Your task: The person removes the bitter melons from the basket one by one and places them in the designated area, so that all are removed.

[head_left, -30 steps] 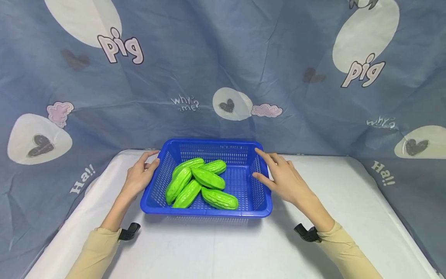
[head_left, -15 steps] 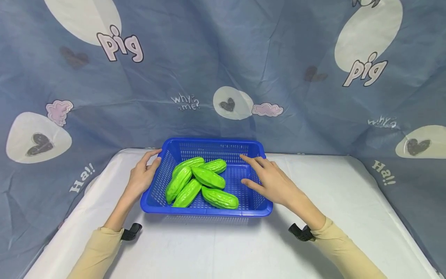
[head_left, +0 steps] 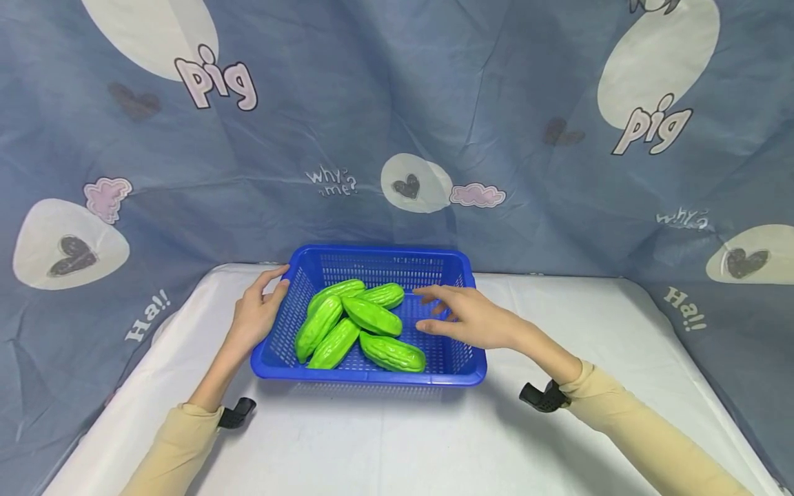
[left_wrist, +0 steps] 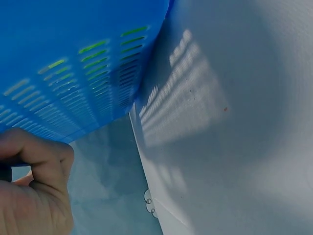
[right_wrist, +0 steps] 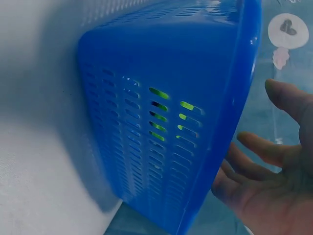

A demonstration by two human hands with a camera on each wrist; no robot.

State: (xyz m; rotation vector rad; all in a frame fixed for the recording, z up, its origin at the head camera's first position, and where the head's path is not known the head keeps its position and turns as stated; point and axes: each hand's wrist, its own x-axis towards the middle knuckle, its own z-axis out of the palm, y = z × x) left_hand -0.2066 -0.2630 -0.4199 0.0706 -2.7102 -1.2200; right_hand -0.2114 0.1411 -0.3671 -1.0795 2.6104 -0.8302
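Note:
A blue plastic basket [head_left: 366, 377] with slotted walls stands on the white table, and several bright green bitter melons [head_left: 372, 317] lie in its left and middle part. My left hand [head_left: 256, 313] holds the basket's left rim; in the left wrist view, the bent fingers [left_wrist: 46, 152] meet the rim beside the slotted wall. Over the right part of the basket hovers my right hand [head_left: 474, 317], palm down, fingers spread and slightly bent, thumb apart from them. Nothing is in it. The nearest melon [head_left: 392, 353] lies to its lower left, apart from the thumb.
The white-covered table [head_left: 372, 441] extends in front of the basket and to both sides. Close behind the basket hangs a blue-grey cloth [head_left: 527, 227] with printed words and hearts, which also encloses the left and right sides. Black wrist cameras [head_left: 544, 397] sit at both cuffs.
My right hand has moved left from the basket's right rim to above its inside, its fingers bending a little more. The left hand, the basket and the melons have stayed in place.

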